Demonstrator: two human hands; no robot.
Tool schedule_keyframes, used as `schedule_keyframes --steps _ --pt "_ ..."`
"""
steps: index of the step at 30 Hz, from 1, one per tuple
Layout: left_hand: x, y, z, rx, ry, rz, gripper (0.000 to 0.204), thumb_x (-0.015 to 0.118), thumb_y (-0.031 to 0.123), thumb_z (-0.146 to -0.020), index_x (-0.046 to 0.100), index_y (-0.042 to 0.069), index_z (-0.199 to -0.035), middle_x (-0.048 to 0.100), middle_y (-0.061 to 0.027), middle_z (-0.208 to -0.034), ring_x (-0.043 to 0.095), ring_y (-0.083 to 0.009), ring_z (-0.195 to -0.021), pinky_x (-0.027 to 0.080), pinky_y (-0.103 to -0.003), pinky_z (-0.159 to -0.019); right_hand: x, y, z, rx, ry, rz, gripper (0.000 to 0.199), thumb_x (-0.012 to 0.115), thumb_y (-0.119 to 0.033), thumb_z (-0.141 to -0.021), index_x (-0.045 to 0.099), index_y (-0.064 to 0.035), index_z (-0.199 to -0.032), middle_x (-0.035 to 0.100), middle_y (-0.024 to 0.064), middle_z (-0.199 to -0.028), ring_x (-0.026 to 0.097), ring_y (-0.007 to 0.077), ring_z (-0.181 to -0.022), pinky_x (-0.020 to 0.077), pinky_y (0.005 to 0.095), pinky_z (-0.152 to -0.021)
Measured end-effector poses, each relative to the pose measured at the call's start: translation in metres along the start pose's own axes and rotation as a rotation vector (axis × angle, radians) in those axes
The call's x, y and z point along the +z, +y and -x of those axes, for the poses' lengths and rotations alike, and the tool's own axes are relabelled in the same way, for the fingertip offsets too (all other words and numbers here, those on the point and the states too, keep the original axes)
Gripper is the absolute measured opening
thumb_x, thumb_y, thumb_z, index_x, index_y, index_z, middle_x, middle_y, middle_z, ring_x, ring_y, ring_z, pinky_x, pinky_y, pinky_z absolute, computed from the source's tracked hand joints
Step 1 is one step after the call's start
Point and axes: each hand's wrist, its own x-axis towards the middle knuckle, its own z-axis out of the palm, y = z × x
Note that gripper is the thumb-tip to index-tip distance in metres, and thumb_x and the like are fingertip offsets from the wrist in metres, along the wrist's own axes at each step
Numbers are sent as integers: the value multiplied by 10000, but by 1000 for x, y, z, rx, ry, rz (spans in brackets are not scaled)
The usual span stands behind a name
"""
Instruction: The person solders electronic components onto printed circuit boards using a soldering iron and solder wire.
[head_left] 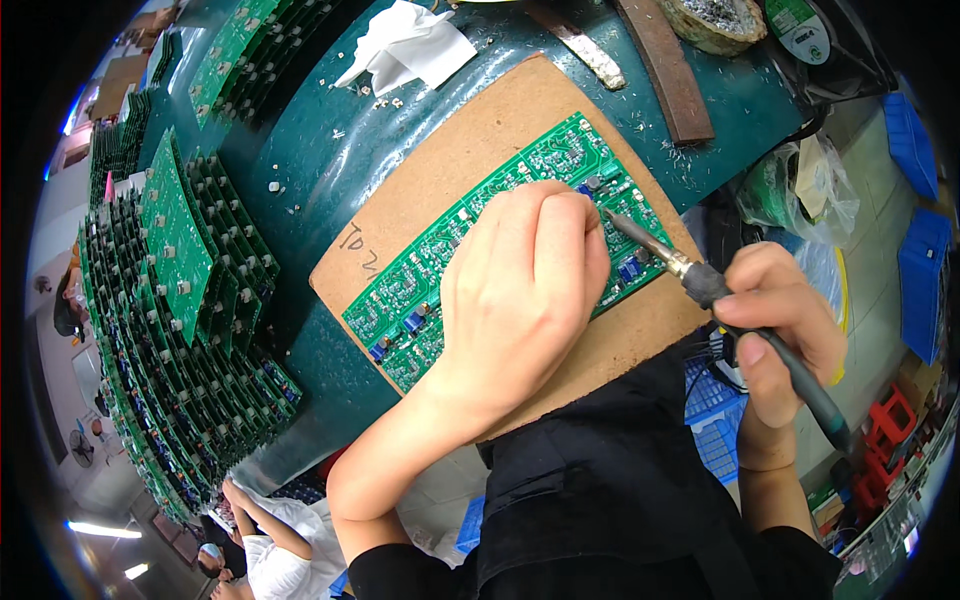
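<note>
A green circuit board (545, 160) populated with small parts lies at a slant on a brown fibreboard sheet (455, 140). My left hand (525, 290) rests over the middle of the circuit board with its fingers curled down and together. Whatever those fingertips pinch is hidden under the hand. In my right hand (785, 320) is a soldering iron (706, 286), gripped like a pen by its dark handle. Its metal tip points left, at parts on the circuit board just right of my left fingers.
Tall rows of upright circuit boards (180, 370) crowd the left side. Beyond the fibreboard lie a crumpled white tissue (405, 45), a rusty metal bar (668, 75) and a bowl of solder scraps (715, 20). Blue bins (920, 285) stand at right. Another person (285, 545) sits at lower left.
</note>
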Motion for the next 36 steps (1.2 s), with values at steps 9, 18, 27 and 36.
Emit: schedule_keyframes --steps 9,18,27,36 --pt "4 5 -1 74 3 -163 189 703 -8 -707 575 39 -837 612 -85 -863 608 -249 -751 491 -339 -660 -7 4 6 103 16 -65 267 639 -219 -798 650 36 -875 580 127 -764 533 203 -702 404 293 -623" --pt "-7 12 2 31 52 -96 171 667 -7 -725 568 44 -855 617 -89 -873 610 -271 -783 487 -358 -692 -15 27 -73 -111 239 766 217 654 -64 -862 702 -104 -1071 544 55 -791 532 139 -697 431 249 -655" --pt "-97 -15 65 -357 254 -133 210 574 -7 -868 620 5 -1073 607 -112 -991 605 -233 -824 490 -316 -735 14 22 3 -66 4 647 192 722 -32 -793 587 -24 -929 583 111 -758 588 272 -685 473 335 -593" --pt "-88 -41 126 -568 523 337 210 634 134 -862 582 42 -1044 589 -99 -902 598 -196 -816 496 -318 -750 38 -17 -1 152 351 317 220 555 -41 -943 544 5 -1158 575 81 -1042 541 152 -926 446 282 -834"
